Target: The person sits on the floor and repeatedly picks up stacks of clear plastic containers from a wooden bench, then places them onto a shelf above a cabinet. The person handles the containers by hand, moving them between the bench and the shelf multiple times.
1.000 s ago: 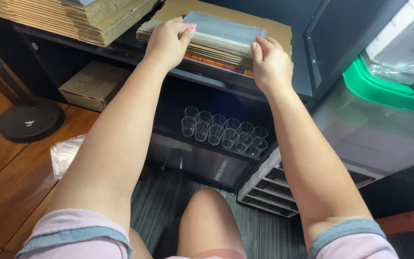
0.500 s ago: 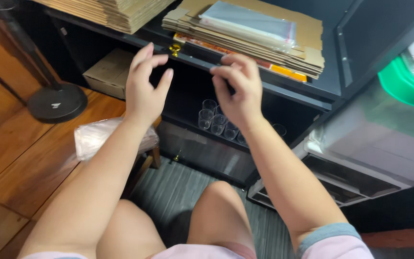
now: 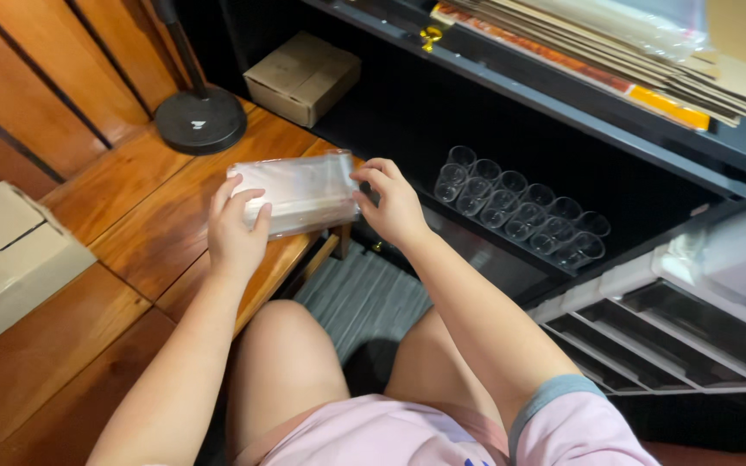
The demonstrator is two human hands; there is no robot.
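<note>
A stack of clear plastic bags (image 3: pixel 300 190) lies on the edge of a low wooden platform (image 3: pixel 144 216). My left hand (image 3: pixel 237 231) grips the stack's left end, fingers on top. My right hand (image 3: pixel 393 204) pinches its right end with the fingertips. Both hands hold the stack just above the wood.
A black shelf unit (image 3: pixel 563 112) holds a pile of flat cardboard sheets (image 3: pixel 649 52) on top and a row of clear plastic cups (image 3: pixel 520 203) below. A small brown box (image 3: pixel 302 76) and a black round stand base (image 3: pixel 200 119) sit behind the stack. A larger cardboard box (image 3: pixel 6 259) is at left.
My hands left the cardboard pile on the upper shelf, came down and to the left, and took hold of the stack of clear bags on the wooden platform.
</note>
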